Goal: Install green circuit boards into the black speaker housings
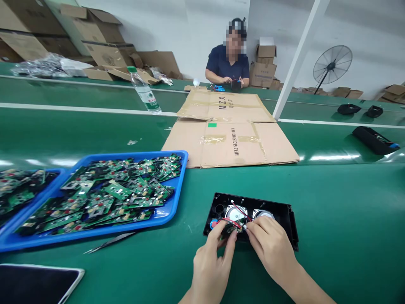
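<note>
A black plastic speaker housing (284,215) lies open on the green table, with two round silver speaker drivers (236,212) inside and red and white wires across them. My left hand (211,264) pinches a small green circuit board (229,230) at the housing's near edge. My right hand (268,245) is closed on the wire end (244,226) right beside that board. Both hands meet over the front left of the housing.
A blue tray (171,211) heaped with green circuit boards sits to the left, a second one (19,211) beyond it. Tweezers (109,242) lie below the tray, a tablet (34,283) at bottom left. Flattened cardboard (234,135), a water bottle (145,90) and a seated co-worker (228,63) are farther back.
</note>
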Tool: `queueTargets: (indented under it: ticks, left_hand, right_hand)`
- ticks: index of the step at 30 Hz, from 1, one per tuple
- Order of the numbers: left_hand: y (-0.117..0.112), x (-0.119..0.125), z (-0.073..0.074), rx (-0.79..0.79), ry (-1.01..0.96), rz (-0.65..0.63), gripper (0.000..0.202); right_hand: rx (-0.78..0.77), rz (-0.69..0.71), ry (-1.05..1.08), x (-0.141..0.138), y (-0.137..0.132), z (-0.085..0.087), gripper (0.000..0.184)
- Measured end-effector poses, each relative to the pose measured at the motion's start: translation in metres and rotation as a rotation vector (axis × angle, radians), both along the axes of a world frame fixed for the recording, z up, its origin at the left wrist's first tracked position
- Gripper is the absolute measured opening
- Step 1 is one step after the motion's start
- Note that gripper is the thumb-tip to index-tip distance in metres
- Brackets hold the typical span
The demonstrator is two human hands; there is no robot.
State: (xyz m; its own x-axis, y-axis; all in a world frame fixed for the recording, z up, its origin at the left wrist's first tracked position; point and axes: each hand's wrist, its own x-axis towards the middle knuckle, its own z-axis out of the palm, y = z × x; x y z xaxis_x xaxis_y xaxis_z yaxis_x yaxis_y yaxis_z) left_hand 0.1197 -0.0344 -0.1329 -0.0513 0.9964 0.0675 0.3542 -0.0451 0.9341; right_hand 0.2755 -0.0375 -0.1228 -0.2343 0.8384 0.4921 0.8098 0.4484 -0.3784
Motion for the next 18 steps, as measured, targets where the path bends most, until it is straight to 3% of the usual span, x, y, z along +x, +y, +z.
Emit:
queueTargets:
  ticks: [7, 12, 17, 18]
  left_hand:
    - [0.0000, -0.0007, -0.0022, 0.113, 0.148, -0.124, 0.024]
    - [0.0043, -0.0030, 0.0022, 0.172, 0.149, -0.240, 0.025]
    - [0.0079, -0.0035, 0.0064, 0.297, 0.150, -0.295, 0.027]
    - [0.0083, -0.0033, 0.0069, 0.326, 0.150, -0.298, 0.027]
  right_hand:
    - [-0.065, 0.039, -0.073, -0.0022, -0.0002, 0.0014, 0.030]
    - [-0.116, 0.045, -0.050, -0.0010, -0.0003, -0.0017, 0.030]
    - [-0.237, 0.016, 0.047, 0.0026, -0.0005, 0.0016, 0.013]
    - [-0.275, 0.023, 0.048, 0.0030, -0.0003, 0.0033, 0.017]
